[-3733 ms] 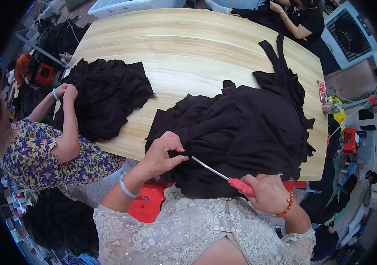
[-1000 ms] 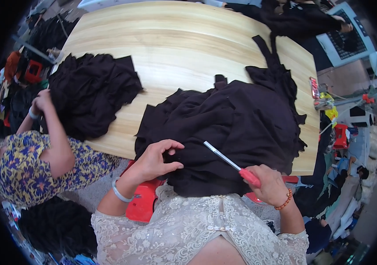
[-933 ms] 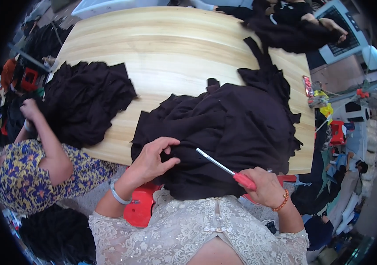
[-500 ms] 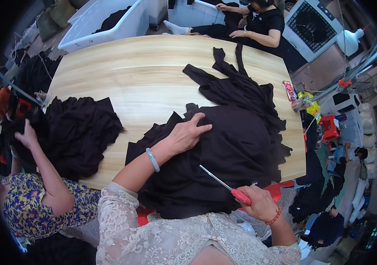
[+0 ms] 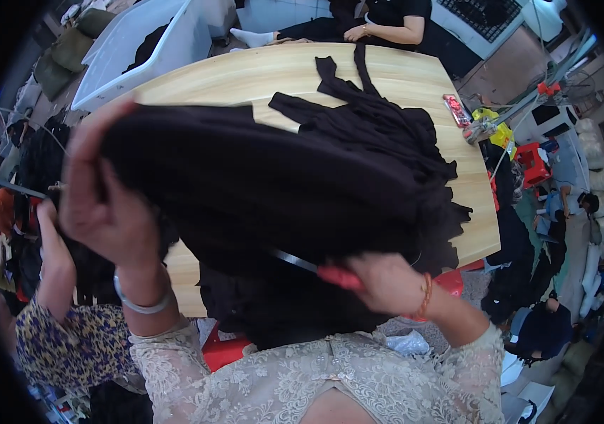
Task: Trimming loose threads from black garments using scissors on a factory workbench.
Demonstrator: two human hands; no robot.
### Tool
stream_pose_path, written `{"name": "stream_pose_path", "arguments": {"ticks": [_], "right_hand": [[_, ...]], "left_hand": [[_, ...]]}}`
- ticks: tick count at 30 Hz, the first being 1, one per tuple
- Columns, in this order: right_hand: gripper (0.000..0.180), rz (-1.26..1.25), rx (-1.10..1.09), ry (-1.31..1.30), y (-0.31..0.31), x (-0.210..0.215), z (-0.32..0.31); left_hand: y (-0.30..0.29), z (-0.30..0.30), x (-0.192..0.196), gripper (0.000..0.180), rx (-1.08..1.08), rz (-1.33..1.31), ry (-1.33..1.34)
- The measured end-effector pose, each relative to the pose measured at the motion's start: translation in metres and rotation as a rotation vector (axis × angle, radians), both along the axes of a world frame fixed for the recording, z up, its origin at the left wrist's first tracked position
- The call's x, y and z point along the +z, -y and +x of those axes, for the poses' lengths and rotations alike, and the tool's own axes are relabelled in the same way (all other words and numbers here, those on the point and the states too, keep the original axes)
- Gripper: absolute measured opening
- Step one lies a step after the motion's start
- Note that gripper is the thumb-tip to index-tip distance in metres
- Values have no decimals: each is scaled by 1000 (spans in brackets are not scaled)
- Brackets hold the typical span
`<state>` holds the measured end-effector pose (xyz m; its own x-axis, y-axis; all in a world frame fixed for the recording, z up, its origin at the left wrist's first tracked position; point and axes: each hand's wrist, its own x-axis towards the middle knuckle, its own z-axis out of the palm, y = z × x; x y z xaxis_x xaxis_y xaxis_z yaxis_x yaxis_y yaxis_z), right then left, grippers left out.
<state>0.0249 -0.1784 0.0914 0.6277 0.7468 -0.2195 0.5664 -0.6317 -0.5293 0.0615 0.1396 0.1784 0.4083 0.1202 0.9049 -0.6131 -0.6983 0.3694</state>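
Note:
My left hand point(image 5: 107, 212), blurred by motion, is raised at the left with its fingers bent round the edge of a black garment point(image 5: 280, 184). The cloth is lifted and stretches from that hand across to the right. Closed at the front right, my right hand point(image 5: 390, 283) grips a tool with a red handle point(image 5: 341, 277) and a thin metal shaft. The shaft points left over the dark cloth, and its tip is hard to make out. More black cloth point(image 5: 280, 311) lies beneath, near my body.
Beyond the lifted cloth, black garments with long strips point(image 5: 386, 120) lie on the wooden table point(image 5: 203, 74). A co-worker's arm point(image 5: 58, 247) is at the left, beside dark cloth. Another person point(image 5: 394, 28) sits past the far edge, near a white bin point(image 5: 114, 85). A red packet point(image 5: 456, 111) lies at the right.
My left hand has gone from resting on the cloth to holding its edge up at the left. My right hand has moved slightly left and up with the tool. The view has shifted a little.

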Motion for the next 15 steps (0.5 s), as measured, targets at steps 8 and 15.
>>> {"name": "stream_pose_path", "arguments": {"ticks": [8, 15], "right_hand": [[46, -293, -322, 635, -23, -36, 174], [18, -196, -257, 603, 7, -67, 169]], "left_hand": [[-117, 18, -40, 26, 213, -89, -96], [-170, 8, -180, 32, 632, 160, -617]]}}
